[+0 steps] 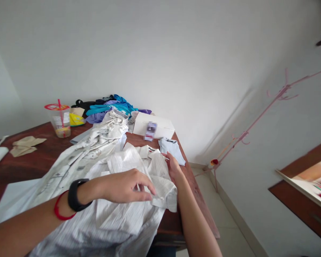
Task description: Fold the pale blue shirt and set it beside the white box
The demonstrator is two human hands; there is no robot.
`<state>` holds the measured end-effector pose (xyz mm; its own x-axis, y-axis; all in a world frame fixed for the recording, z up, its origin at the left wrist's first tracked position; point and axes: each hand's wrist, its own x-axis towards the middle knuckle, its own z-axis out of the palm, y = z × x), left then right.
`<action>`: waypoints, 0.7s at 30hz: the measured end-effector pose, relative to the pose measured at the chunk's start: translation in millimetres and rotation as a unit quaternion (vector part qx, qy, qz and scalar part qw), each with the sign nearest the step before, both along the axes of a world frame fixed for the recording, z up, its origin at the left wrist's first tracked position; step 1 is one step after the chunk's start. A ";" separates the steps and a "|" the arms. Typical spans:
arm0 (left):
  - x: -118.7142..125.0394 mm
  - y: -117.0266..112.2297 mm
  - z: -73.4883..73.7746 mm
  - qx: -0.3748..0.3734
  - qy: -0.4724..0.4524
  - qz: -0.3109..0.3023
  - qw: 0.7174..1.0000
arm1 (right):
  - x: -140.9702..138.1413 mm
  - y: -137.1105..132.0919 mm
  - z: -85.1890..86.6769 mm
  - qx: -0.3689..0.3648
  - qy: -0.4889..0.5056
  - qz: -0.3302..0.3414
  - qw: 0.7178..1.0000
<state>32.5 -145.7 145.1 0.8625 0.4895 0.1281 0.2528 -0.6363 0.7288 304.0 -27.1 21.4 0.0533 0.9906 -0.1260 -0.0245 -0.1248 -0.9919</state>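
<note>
A white, thinly striped collared shirt lies partly folded on the wooden table, its near end hanging over the front edge. The collar points away from me, and one sleeve lies across the front. Above the middle of the shirt is my left hand, its fingers loosely bent and apart; whether the fingertips touch the cloth I cannot tell. A black wristband and a red cord circle that wrist. My right hand rests along the shirt's right edge near the collar, fingers stretched out and touching the cloth.
Left of the shirt lies a patterned white garment. Behind are piled blue and purple clothes, a white box and a folded light-blue garment. A plastic cup stands left, near brown napkins. A pink coat rack leans right.
</note>
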 end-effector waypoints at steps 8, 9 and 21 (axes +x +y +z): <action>-56.0 100.8 -52.9 0.123 -0.015 0.379 0.917 | -18.2 -12.3 14.4 -0.088 0.163 0.059 0.981; -62.0 112.9 -60.1 0.111 0.015 0.404 0.908 | -19.5 -14.2 16.0 -0.092 0.170 0.072 0.979; -40.3 156.1 -59.9 -0.096 0.048 0.320 0.941 | -38.8 -10.5 12.0 -0.027 0.241 0.114 0.963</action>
